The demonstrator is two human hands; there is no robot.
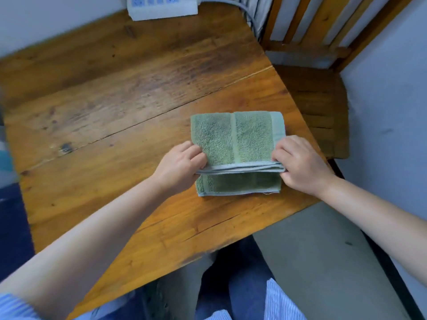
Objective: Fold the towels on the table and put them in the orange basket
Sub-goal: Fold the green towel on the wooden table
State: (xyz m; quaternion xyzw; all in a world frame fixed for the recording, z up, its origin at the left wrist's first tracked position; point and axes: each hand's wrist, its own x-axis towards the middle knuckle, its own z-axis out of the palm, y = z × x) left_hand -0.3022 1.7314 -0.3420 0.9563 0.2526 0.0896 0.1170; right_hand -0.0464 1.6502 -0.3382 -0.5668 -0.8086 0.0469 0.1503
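**Two hands pinching a half-made fold on the green towel**

Both grips narrow, each closed on cloth. Left hand [179,167] pinches the towel's left end of the stacked grey hems; right hand [300,165] pinches the right end of the same stack. Fingers lie on top, thumbs seem tucked beneath, though the thumbs are mostly hidden. Holding both ends at once keeps the layered edges level, so the fold lands square rather than skewed.

Green towel [235,139] lies flat on the wooden table [115,107], near the table's right edge. Already folded small: several hem layers show at the pinch line. A strip of towel on the person's side of that line is still uncovered, edge trimmed grey. Judged: the last fold is being made or squared up.

Beyond the towel, at the table's far edge, a white power strip [161,6] with its grey cable. Past the table's right edge, a wooden chair [316,107].

Orange basket not in view; no other towels seen.
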